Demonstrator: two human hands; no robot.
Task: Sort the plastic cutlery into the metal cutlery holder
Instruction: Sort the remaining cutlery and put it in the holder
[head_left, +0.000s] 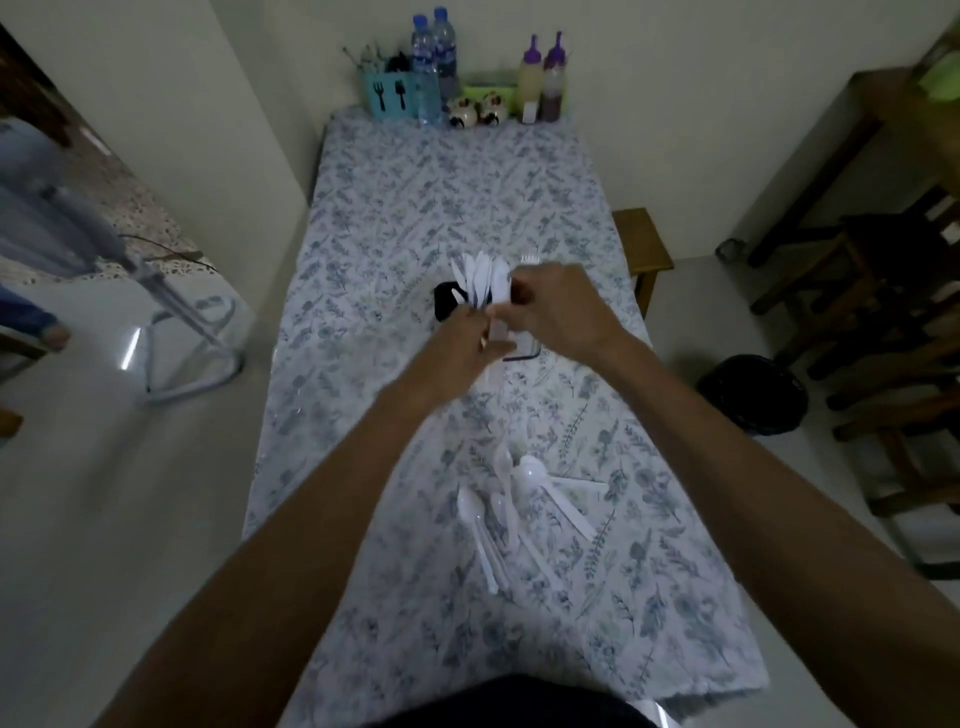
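A dark metal cutlery holder (445, 301) stands in the middle of the table, mostly hidden behind both hands. A bunch of white plastic knives (480, 275) sticks up from it, and a fork's tines (530, 258) show just behind my right hand. My left hand (462, 348) is at the holder's near side, gripping white plastic cutlery that pokes out below it. My right hand (550, 301) pinches a white piece over the holder. A loose pile of white plastic spoons (514, 493) lies on the floral tablecloth (415, 197) closer to me.
At the table's far end stand a teal utensil box (389, 96), two water bottles (435, 47), two sauce bottles (543, 78) and small ceramic pots (475, 111). A metal chair frame (182, 332) is left, a black bin (753, 392) and wooden furniture (883, 270) right.
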